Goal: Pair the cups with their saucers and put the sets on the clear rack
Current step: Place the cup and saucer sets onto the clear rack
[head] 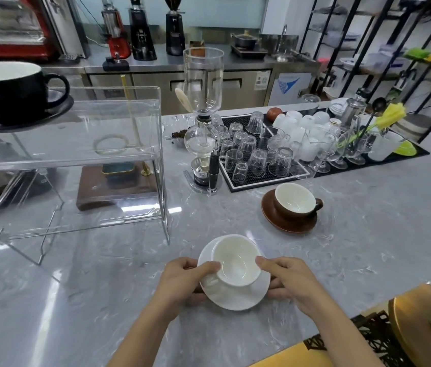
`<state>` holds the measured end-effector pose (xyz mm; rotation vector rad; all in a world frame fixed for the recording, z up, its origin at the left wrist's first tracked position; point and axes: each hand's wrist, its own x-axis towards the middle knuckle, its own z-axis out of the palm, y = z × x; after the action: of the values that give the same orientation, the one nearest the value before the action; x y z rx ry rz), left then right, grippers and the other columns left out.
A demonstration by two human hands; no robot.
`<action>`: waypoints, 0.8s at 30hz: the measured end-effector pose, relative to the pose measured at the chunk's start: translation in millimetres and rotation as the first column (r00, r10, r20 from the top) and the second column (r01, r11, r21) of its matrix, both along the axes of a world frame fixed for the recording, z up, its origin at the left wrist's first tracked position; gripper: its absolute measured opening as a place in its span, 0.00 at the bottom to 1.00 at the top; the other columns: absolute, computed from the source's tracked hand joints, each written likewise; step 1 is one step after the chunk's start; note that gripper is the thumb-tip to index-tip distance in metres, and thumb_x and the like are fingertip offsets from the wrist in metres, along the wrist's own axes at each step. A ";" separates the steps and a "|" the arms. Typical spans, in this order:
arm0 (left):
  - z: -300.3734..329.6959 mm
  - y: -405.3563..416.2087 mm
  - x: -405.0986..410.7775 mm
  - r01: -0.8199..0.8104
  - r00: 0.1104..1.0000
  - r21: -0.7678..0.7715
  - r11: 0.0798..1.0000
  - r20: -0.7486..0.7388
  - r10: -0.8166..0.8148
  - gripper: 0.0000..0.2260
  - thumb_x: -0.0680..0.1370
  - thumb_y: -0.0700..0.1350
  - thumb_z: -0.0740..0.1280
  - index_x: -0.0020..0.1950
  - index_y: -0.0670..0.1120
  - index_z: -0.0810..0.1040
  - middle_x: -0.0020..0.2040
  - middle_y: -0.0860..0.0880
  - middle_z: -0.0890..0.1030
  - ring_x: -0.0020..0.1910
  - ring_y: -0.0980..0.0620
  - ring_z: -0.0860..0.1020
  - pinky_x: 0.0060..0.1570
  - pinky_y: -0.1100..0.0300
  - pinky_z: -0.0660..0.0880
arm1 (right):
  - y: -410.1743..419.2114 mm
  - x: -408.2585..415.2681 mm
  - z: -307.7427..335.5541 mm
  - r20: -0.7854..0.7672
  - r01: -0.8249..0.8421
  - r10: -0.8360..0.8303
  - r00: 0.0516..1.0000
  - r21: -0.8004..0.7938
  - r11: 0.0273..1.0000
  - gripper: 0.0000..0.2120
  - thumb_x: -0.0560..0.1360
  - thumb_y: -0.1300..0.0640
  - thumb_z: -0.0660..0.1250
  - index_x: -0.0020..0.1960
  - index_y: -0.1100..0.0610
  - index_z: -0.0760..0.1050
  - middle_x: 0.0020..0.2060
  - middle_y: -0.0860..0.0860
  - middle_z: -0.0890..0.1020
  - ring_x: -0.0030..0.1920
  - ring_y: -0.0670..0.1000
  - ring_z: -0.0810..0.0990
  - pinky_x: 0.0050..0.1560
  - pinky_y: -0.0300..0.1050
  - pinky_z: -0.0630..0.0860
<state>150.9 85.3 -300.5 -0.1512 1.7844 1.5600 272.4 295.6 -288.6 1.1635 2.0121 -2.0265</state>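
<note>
A white cup [236,260] sits on a white saucer [246,296], held just above the grey counter near me. My left hand [185,276] grips the saucer's left edge, thumb against the cup. My right hand [288,280] grips the right edge, thumb on the cup's rim. A brown cup [295,200] stands on its brown saucer [283,221] further back to the right. A black cup [10,88] on a black saucer [58,107] rests on the top shelf of the clear rack [153,154] at the left.
A glass siphon brewer [203,123] stands behind the white set. A black mat [238,185] with several upturned glasses lies at the back right. A wooden base [119,192] sits behind the rack. A yellow stool [420,327] is at the lower right.
</note>
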 end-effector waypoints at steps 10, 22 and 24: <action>-0.6 3.3 -0.5 -0.045 0.999 0.015 0.999 -0.007 0.045 0.27 0.58 0.47 0.83 0.48 0.33 0.79 0.34 0.43 0.77 0.30 0.44 0.82 0.29 0.55 0.80 | -0.1 -2.7 3.4 0.013 0.013 -0.013 1.000 0.015 1.000 0.26 0.64 0.45 0.79 0.51 0.64 0.81 0.39 0.60 0.88 0.39 0.59 0.88 0.37 0.49 0.84; 7.4 -41.6 24.9 -0.165 0.986 0.054 0.985 -0.025 0.167 0.23 0.56 0.45 0.81 0.45 0.36 0.81 0.37 0.41 0.82 0.28 0.46 0.81 0.27 0.57 0.77 | -32.9 -2.8 25.4 -0.060 -0.055 0.057 0.997 0.048 0.997 0.18 0.67 0.54 0.79 0.47 0.66 0.81 0.37 0.60 0.87 0.35 0.57 0.88 0.32 0.46 0.82; 10.3 -54.5 26.2 -0.202 0.977 0.056 0.978 -0.053 0.205 0.25 0.51 0.48 0.80 0.44 0.38 0.83 0.36 0.41 0.83 0.28 0.47 0.81 0.30 0.54 0.80 | -44.0 -7.9 29.1 -0.074 -0.081 0.084 0.994 0.042 0.996 0.17 0.68 0.55 0.79 0.49 0.65 0.81 0.38 0.60 0.87 0.36 0.57 0.88 0.31 0.45 0.82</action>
<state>177.1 30.8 -290.2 -0.2745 1.8189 1.7688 264.5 251.6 -259.5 1.0072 2.1063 -2.0298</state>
